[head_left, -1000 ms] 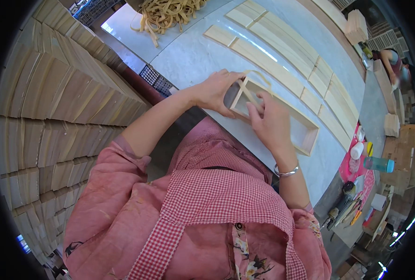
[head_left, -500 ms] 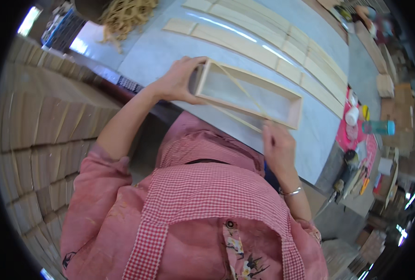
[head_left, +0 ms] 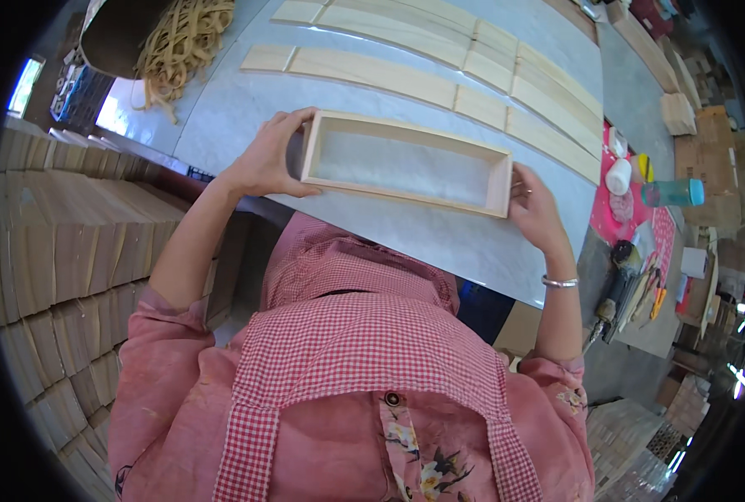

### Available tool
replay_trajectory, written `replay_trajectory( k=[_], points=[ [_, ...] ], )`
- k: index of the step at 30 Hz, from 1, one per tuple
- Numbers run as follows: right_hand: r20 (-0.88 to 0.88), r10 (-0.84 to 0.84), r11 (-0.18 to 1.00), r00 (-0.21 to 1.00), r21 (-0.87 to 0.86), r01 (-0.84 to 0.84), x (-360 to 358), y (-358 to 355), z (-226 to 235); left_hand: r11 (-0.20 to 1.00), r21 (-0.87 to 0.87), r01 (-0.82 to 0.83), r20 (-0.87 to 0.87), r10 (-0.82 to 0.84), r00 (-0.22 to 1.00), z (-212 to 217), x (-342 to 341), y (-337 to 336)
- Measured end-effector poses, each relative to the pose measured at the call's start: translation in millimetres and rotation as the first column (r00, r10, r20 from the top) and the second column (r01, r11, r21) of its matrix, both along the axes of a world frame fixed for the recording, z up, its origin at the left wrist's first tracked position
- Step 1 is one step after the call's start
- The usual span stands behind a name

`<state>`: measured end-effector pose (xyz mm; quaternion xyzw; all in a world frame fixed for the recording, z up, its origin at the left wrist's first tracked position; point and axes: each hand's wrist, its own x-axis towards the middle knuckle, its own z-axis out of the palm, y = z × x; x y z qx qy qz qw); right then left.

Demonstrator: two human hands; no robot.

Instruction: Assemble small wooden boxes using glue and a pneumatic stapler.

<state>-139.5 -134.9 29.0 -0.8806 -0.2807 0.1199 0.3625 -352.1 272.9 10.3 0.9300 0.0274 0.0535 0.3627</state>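
In the head view, a shallow rectangular wooden frame point(head_left: 406, 161) lies open side up on the pale marble table point(head_left: 439, 238), gripped at both short ends. The left hand point(head_left: 268, 159) wraps its fingers and thumb around the frame's left end; the right hand point(head_left: 536, 209) clasps the right end. Beyond the frame, flat wooden slats point(head_left: 439, 79) lie in rows. Past its far left corner sits a heap of tan strips point(head_left: 176, 42). Right of the frame stand a white bottle point(head_left: 618, 176) and a teal bottle point(head_left: 672, 193).
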Motion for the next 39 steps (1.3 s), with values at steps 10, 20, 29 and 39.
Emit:
replay_trajectory(
  k=[10, 20, 29, 39],
  points=[
    [0.582, 0.186, 0.983, 0.791, -0.115, -0.147, -59.2, 114.0, 3.2, 0.867, 0.489, 0.099, -0.004, -0.111, 0.994, 17.3, 5.8, 12.1],
    [0.57, 0.195, 0.978, 0.798, -0.178, -0.112, -63.8, 118.3, -5.1, 0.853, 0.522, -0.003, -0.049, 0.033, 0.998, 1.8, -56.1, -35.5],
    [0.617, 0.11, 0.993, 0.779, -0.095, -0.065, -63.3, 126.0, -9.1, 0.628, -0.655, -0.421, -0.306, 0.29, 0.907, 27.0, -43.1, -51.0],
    [0.523, -0.038, 0.984, 0.852, 0.166, -0.058, -64.8, 112.6, -3.4, 0.464, -0.771, -0.437, -0.438, 0.113, 0.892, 26.7, -28.4, -22.3]
  ],
)
